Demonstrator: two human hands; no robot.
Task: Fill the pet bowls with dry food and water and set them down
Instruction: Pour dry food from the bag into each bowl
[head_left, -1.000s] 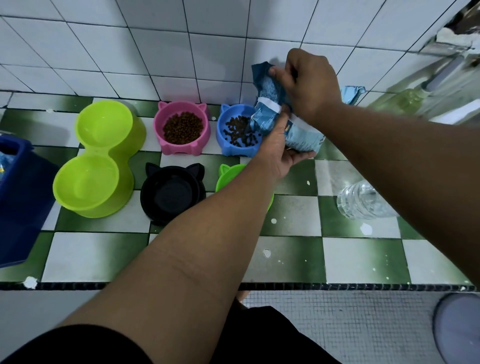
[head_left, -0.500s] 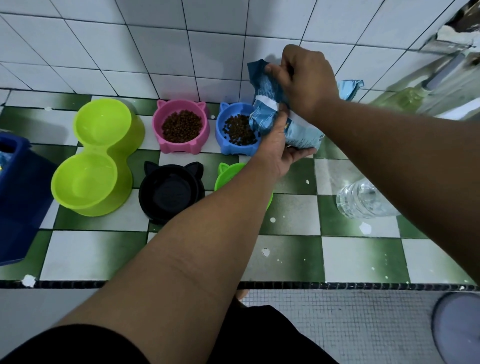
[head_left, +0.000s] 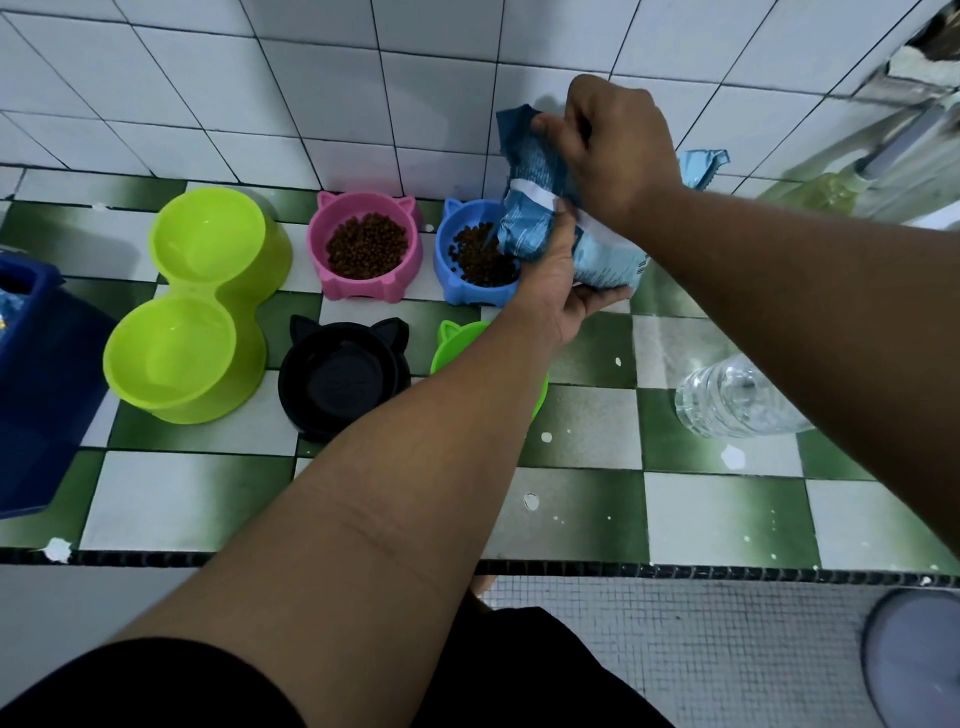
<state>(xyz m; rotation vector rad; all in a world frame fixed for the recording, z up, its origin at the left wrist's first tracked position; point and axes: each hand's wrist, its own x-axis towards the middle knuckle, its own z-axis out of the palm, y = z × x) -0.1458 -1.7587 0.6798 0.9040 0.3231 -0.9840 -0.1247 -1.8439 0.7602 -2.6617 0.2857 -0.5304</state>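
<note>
A blue food bag (head_left: 597, 254) is tilted over the blue cat-ear bowl (head_left: 457, 280), which holds brown kibble. My left hand (head_left: 558, 280) cups the bag from below, thumb pressed on its front. My right hand (head_left: 618, 145) grips the bag's crumpled top. The pink cat-ear bowl (head_left: 332, 275) beside it is full of kibble. A black cat-ear bowl (head_left: 337, 379) and a lime double bowl (head_left: 197, 306) hold no kibble. A small green cat-ear bowl (head_left: 457, 338) lies mostly hidden under my left forearm.
A clear water bottle (head_left: 737, 400) lies on the green-and-white checkered counter (head_left: 727, 514) at right. A dark blue bin (head_left: 31, 384) stands at the left edge. White wall tiles rise right behind the bowls. A pale spray bottle (head_left: 831, 192) lies at the far right.
The kibble pile in the blue bowl has grown. Both hands and the bag have stayed nearly in place over the bowl.
</note>
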